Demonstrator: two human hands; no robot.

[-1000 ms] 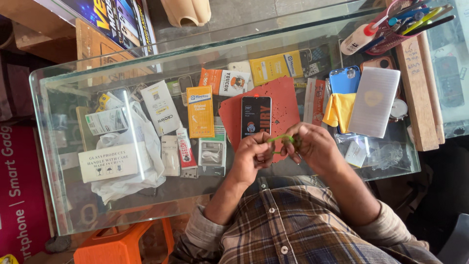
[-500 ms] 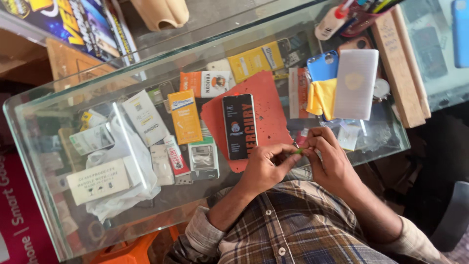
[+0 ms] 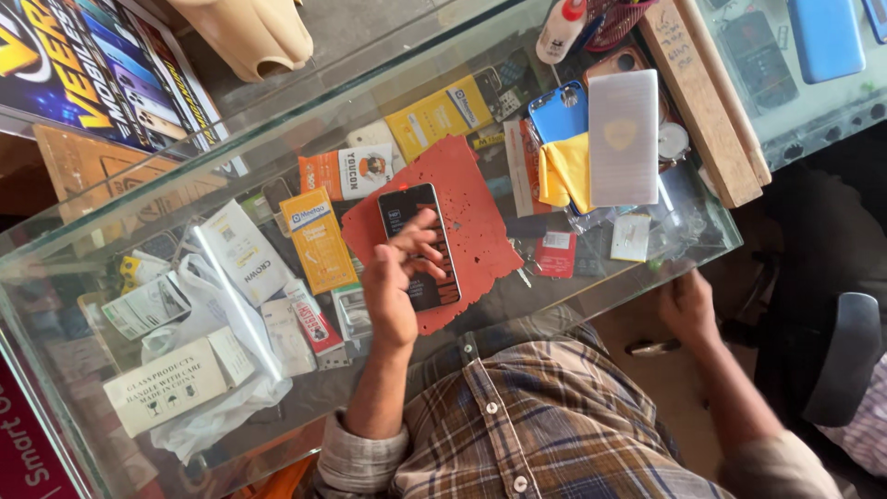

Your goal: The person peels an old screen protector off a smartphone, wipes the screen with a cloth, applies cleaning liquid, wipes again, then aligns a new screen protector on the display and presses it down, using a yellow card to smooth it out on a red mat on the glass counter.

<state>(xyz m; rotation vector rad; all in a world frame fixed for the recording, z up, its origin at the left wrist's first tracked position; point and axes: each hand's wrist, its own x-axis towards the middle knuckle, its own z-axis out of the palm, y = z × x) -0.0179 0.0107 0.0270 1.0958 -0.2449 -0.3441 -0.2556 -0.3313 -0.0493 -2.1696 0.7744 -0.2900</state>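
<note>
A black smartphone (image 3: 399,211) lies face up on a red perforated mat (image 3: 480,217) on the glass counter (image 3: 545,300). My left hand (image 3: 397,277) rests over the phone's lower half, fingers spread and fingertips touching the screen. My right hand (image 3: 688,305) hangs below the counter's near edge, away from the phone. Its fingers are curled, and what they enclose is hidden.
Right of the mat lie a yellow cloth (image 3: 565,171), a blue phone case (image 3: 557,111) and a white flat pack (image 3: 624,139). A wooden block (image 3: 702,102) lies beyond. Orange packets (image 3: 319,240) and a white plastic bag (image 3: 222,370) lie at left. A black chair (image 3: 841,360) is at right.
Both hands held a small green piece together near the counter edge. Now they have parted: the left went onto the phone, the right dropped below the edge.
</note>
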